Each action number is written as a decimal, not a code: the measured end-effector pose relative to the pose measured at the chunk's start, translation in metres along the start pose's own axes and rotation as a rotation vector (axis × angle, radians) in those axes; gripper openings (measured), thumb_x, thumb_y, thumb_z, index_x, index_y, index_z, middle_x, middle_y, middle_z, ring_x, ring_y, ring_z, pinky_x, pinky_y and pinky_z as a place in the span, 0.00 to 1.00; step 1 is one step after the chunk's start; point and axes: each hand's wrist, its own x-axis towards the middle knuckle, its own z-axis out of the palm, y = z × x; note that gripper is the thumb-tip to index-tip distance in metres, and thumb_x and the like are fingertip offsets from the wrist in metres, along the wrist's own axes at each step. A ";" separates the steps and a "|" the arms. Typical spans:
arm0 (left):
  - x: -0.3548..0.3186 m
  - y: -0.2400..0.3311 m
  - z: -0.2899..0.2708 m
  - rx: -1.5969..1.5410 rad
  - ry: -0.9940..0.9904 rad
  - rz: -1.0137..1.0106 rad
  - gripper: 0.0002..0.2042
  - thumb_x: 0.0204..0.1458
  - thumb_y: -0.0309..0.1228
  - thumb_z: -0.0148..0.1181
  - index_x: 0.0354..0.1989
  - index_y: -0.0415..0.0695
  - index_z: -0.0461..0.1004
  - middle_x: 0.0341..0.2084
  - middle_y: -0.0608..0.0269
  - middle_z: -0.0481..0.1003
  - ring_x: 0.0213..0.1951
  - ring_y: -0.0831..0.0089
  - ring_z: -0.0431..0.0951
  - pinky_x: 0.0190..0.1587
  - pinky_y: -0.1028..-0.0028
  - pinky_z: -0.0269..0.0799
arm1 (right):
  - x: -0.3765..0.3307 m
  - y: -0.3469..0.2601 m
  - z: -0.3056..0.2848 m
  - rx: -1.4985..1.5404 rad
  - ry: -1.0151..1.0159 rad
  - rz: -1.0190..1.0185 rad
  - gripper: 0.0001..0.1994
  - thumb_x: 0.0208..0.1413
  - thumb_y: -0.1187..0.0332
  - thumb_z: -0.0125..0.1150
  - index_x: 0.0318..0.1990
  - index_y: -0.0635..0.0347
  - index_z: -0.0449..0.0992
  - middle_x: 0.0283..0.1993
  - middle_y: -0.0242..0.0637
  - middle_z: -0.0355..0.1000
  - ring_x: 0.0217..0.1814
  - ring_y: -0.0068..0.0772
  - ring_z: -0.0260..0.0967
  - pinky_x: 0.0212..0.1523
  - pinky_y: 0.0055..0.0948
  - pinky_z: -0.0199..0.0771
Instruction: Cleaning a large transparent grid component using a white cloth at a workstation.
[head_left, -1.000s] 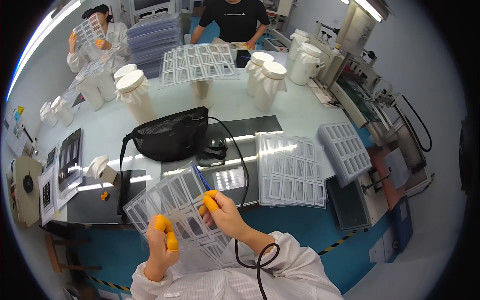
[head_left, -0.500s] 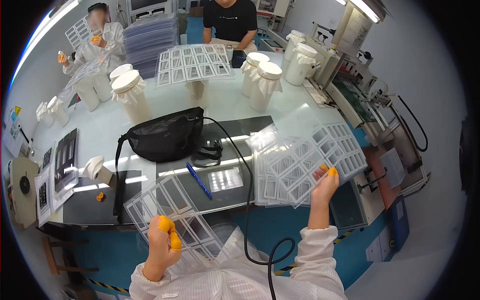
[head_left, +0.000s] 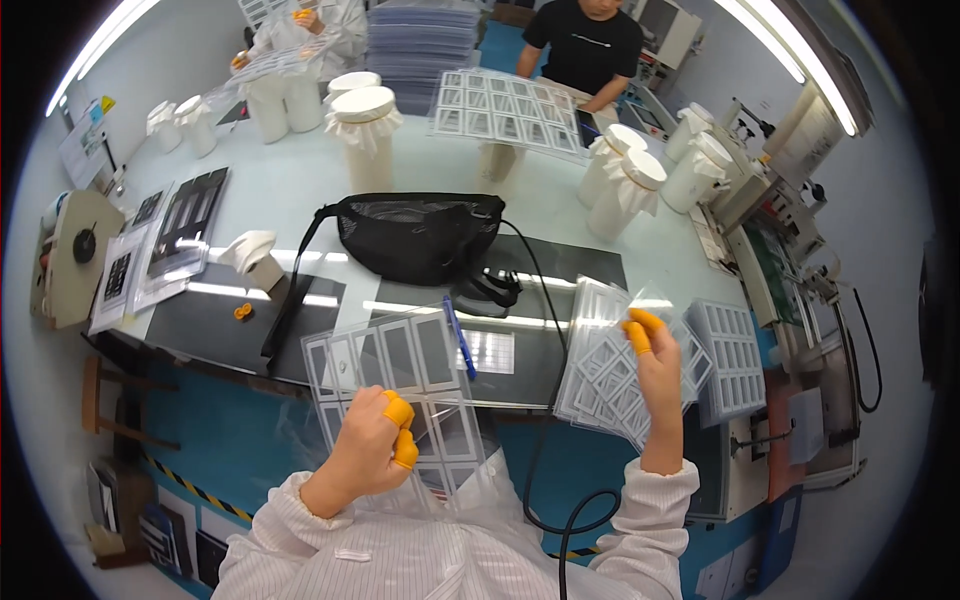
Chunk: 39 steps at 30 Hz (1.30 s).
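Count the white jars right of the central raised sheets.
4: a near jar, one behind it; farther right, a front jar and a rear jar. Others may be hidden.

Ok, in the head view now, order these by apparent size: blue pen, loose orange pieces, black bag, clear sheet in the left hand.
1. Clear sheet in the left hand
2. Black bag
3. Blue pen
4. Orange pieces

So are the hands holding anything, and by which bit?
The left hand holds a sheet by its left side. I can't tell if the right hand holds one.
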 end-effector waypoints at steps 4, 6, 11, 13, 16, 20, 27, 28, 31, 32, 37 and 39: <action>-0.004 0.003 -0.007 0.026 -0.035 -0.017 0.08 0.26 0.20 0.53 0.20 0.38 0.64 0.19 0.54 0.63 0.25 0.59 0.61 0.30 0.67 0.57 | -0.008 -0.052 0.097 0.096 -0.625 -0.088 0.11 0.56 0.70 0.48 0.43 0.67 0.68 0.35 0.37 0.70 0.36 0.23 0.68 0.40 0.19 0.66; -0.007 0.000 -0.008 0.041 -0.015 0.007 0.08 0.27 0.21 0.54 0.21 0.38 0.64 0.19 0.53 0.63 0.26 0.59 0.62 0.30 0.68 0.57 | -0.023 -0.061 0.132 0.103 -0.718 -0.007 0.10 0.56 0.69 0.48 0.39 0.67 0.68 0.32 0.34 0.68 0.33 0.20 0.66 0.36 0.18 0.66; -0.017 -0.001 -0.017 0.101 0.013 -0.032 0.07 0.33 0.23 0.56 0.24 0.37 0.68 0.21 0.54 0.66 0.27 0.61 0.65 0.32 0.69 0.59 | -0.055 -0.072 0.171 0.139 -0.619 -0.082 0.07 0.55 0.70 0.48 0.32 0.66 0.69 0.24 0.28 0.65 0.24 0.14 0.57 0.24 0.15 0.58; -0.022 -0.001 -0.018 0.083 0.015 -0.059 0.07 0.34 0.23 0.57 0.23 0.39 0.67 0.21 0.55 0.65 0.27 0.62 0.64 0.31 0.69 0.57 | -0.062 -0.068 0.178 0.192 -0.472 -0.099 0.08 0.56 0.70 0.47 0.31 0.65 0.69 0.24 0.27 0.65 0.23 0.12 0.56 0.23 0.14 0.56; -0.041 -0.003 -0.013 0.155 0.047 -0.075 0.07 0.39 0.28 0.58 0.17 0.42 0.66 0.15 0.59 0.64 0.22 0.63 0.63 0.26 0.69 0.56 | -0.064 -0.053 0.186 0.276 -0.424 -0.041 0.08 0.57 0.70 0.46 0.30 0.65 0.69 0.24 0.27 0.66 0.23 0.11 0.57 0.24 0.13 0.57; -0.102 0.000 -0.022 0.274 -0.172 -0.262 0.13 0.42 0.33 0.56 0.10 0.42 0.67 0.09 0.60 0.65 0.15 0.62 0.65 0.21 0.67 0.59 | -0.055 -0.027 0.207 0.347 -0.393 0.153 0.09 0.56 0.68 0.48 0.28 0.64 0.70 0.24 0.28 0.66 0.21 0.13 0.58 0.20 0.13 0.59; -0.148 0.007 -0.057 0.349 -0.257 -0.403 0.15 0.42 0.36 0.56 0.10 0.41 0.68 0.08 0.58 0.66 0.13 0.62 0.65 0.19 0.67 0.60 | -0.002 -0.072 0.221 0.450 -0.243 -0.035 0.11 0.55 0.67 0.50 0.25 0.64 0.70 0.19 0.28 0.63 0.17 0.13 0.56 0.17 0.14 0.57; -0.152 0.000 -0.056 0.345 -0.257 -0.390 0.15 0.42 0.36 0.56 0.10 0.41 0.68 0.08 0.58 0.66 0.13 0.62 0.65 0.19 0.67 0.60 | 0.010 -0.081 0.216 0.459 -0.200 -0.070 0.11 0.55 0.67 0.50 0.25 0.64 0.70 0.19 0.28 0.64 0.17 0.13 0.56 0.17 0.14 0.58; -0.184 -0.027 -0.052 0.523 -0.135 -0.291 0.14 0.42 0.35 0.56 0.09 0.42 0.69 0.08 0.58 0.66 0.13 0.62 0.66 0.19 0.66 0.60 | 0.034 -0.110 0.213 0.623 -0.094 -0.126 0.10 0.55 0.67 0.50 0.28 0.64 0.71 0.23 0.32 0.67 0.19 0.15 0.59 0.18 0.15 0.62; -0.201 -0.038 -0.052 0.574 -0.145 -0.293 0.14 0.42 0.34 0.55 0.08 0.43 0.69 0.08 0.59 0.66 0.13 0.62 0.66 0.19 0.66 0.59 | 0.034 -0.119 0.211 0.615 -0.094 -0.133 0.10 0.55 0.67 0.50 0.28 0.64 0.71 0.23 0.32 0.67 0.19 0.15 0.59 0.18 0.15 0.62; -0.356 -0.130 -0.054 0.764 -0.773 -0.973 0.12 0.45 0.34 0.47 0.19 0.42 0.76 0.21 0.51 0.74 0.27 0.56 0.74 0.27 0.62 0.66 | 0.055 -0.134 0.170 0.662 -0.101 -0.133 0.07 0.55 0.71 0.46 0.34 0.64 0.70 0.27 0.34 0.68 0.20 0.17 0.60 0.18 0.16 0.63; -0.387 -0.152 -0.050 0.778 -0.969 -0.962 0.12 0.44 0.34 0.47 0.22 0.41 0.76 0.24 0.49 0.74 0.30 0.54 0.75 0.29 0.60 0.67 | 0.068 -0.141 0.152 0.674 -0.036 -0.136 0.07 0.54 0.73 0.44 0.35 0.64 0.70 0.29 0.35 0.67 0.21 0.18 0.60 0.20 0.17 0.63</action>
